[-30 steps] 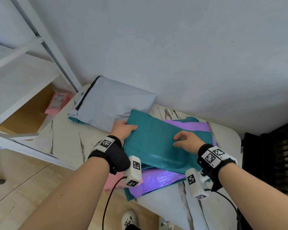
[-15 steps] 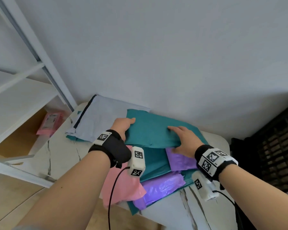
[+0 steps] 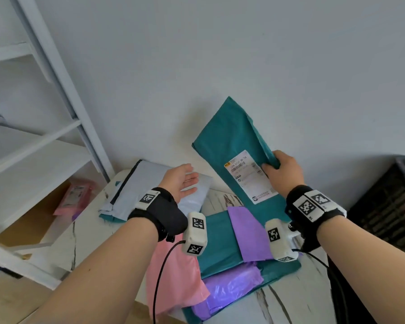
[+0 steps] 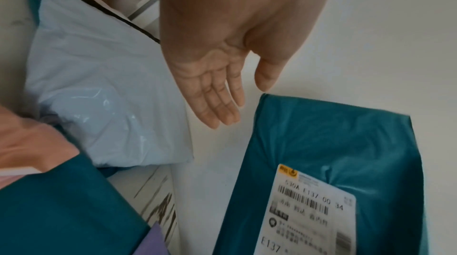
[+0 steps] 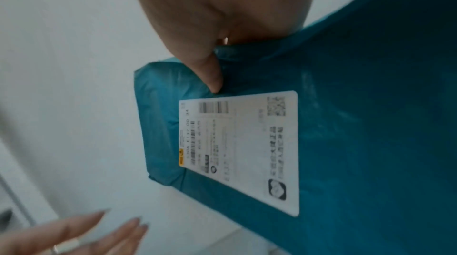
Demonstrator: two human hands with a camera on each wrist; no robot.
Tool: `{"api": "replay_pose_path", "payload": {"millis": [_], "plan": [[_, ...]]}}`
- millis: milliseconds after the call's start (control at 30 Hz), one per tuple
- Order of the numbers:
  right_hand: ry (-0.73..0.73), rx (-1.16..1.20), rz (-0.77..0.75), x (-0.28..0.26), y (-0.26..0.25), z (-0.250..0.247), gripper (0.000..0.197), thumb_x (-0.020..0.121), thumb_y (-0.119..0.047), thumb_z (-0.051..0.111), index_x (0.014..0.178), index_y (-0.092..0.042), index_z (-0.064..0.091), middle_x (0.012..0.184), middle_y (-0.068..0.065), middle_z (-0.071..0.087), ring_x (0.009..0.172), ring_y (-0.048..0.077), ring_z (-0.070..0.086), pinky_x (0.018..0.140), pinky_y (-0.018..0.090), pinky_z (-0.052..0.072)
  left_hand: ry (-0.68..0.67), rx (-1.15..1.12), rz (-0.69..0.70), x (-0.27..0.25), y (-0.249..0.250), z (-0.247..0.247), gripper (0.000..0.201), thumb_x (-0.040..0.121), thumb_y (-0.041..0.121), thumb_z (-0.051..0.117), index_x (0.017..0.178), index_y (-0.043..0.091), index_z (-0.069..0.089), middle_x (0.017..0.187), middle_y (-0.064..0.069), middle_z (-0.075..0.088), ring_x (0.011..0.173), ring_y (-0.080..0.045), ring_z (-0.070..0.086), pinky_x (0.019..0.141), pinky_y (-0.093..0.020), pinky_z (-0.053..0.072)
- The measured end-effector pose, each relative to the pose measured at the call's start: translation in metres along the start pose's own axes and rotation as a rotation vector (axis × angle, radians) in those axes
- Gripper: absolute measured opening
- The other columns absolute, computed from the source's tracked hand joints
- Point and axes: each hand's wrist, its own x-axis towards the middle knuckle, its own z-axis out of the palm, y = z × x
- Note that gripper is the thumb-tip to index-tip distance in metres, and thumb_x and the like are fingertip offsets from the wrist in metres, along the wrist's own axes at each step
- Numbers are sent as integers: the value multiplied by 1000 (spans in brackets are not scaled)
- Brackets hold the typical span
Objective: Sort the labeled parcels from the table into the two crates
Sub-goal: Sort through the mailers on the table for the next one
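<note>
Pink parcel [image 3: 71, 199] on shelf [image 3: 28, 157].

Teal parcel [image 3: 239, 146] raised upright, white label facing.

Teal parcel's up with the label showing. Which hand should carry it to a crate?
Right. The right hand already grips the teal parcel at its edge, label facing the camera. The left hand is open and holds nothing, above the grey parcel.

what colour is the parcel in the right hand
Teal, with a white label. The parcel in the right hand shows best in the head view.
</note>
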Motion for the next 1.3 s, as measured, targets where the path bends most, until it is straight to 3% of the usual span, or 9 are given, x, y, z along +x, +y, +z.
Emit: {"api": "replay_pose_path", "payload": {"millis": [133, 267, 433, 567, 667, 833, 1133, 1233, 1300], "plan": [[0, 203, 88, 3, -11, -4, 16, 93, -12, 55, 101, 0, 62, 94, 19, 66, 83, 30, 60, 76, 41, 52, -32, 34, 22, -6, 9, 7, 34, 95, 36, 55, 122, 14, 54, 113, -7, 61, 106, -19, 56, 94, -36, 47], [-23, 404, 193, 2, -18, -5, 16, 94, -9, 53, 102, 0, 63, 106, 23, 67, 92, 35, 64, 90, 50, 52, -112, 97, 43, -11, 16, 17, 32, 94, 40, 56, 119, 21, 55, 114, -2, 62, 111, -18, 56, 101, -37, 41], [-69, 528, 236, -1, -26, -6, 16, 95, -5, 49, 101, -8, 63, 104, 19, 69, 90, 30, 63, 91, 50, 53, -164, 94, 100, -16, 20, 30, 10, 99, 18, 49, 99, 19, 59, 94, 1, 64, 91, -15, 59, 89, -32, 45], [-93, 557, 263, -3, -27, -12, 20, 97, -4, 46, 106, -6, 63, 103, 14, 68, 89, 29, 64, 87, 42, 54, -172, 50, 157, -18, 25, 35, 14, 100, 14, 47, 110, 15, 58, 94, 1, 65, 82, -12, 60, 72, -26, 49], [-98, 561, 265, -5, -27, -18, 19, 97, -3, 45, 103, -9, 62, 100, 12, 67, 87, 27, 63, 82, 36, 52, -182, 42, 177, -18, 27, 38, 18, 101, 13, 46, 115, 15, 58, 95, 1, 65, 83, -13, 60, 76, -27, 50], [-84, 570, 268, -8, -25, -24, 19, 97, -2, 45, 99, -10, 62, 101, 11, 67, 91, 28, 63, 89, 40, 53, -184, 24, 190, -21, 29, 44, 17, 101, 12, 46, 115, 15, 56, 93, 1, 64, 81, -13, 60, 77, -28, 50], [-64, 582, 276, -14, -21, -28, 19, 97, -4, 46, 100, -13, 63, 100, 9, 68, 90, 27, 63, 86, 39, 53, -190, -40, 189, -25, 28, 52, 17, 101, 11, 45, 113, 15, 57, 93, 0, 64, 81, -13, 59, 73, -28, 50], [-73, 576, 282, -20, -17, -29, 18, 97, -5, 48, 103, -12, 64, 99, 6, 67, 89, 23, 61, 82, 34, 52, -160, -94, 204, -26, 27, 60, 15, 100, 12, 46, 101, 14, 61, 91, -2, 65, 79, -16, 59, 75, -32, 50], [-85, 577, 283, -28, -12, -31, 13, 96, -7, 52, 100, -12, 64, 99, 5, 67, 87, 20, 62, 77, 29, 53, -134, -129, 223, -25, 26, 66, 15, 99, 12, 48, 93, 12, 61, 92, -7, 66, 79, -21, 61, 83, -39, 51]]}}
